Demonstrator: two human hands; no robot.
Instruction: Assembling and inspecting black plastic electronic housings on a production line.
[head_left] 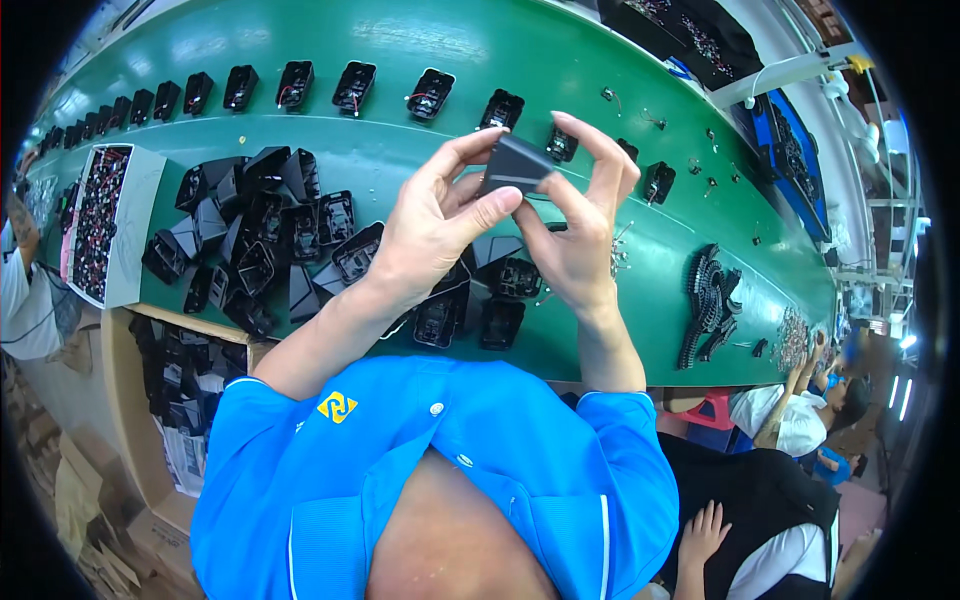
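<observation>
Both hands, left hand (432,222) and right hand (578,235), pinch a small black casing (514,165) above the green counter (420,50). More black casings (265,240) lie heaped below.

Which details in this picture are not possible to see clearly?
- Head view: the underside of the black plastic part is covered by the fingers of the left hand and right hand.
- The contents of the white tray at far left are too small to identify.
- The row of black housings blurs toward the left rim.
- The small loose pieces at right are too small.
</observation>
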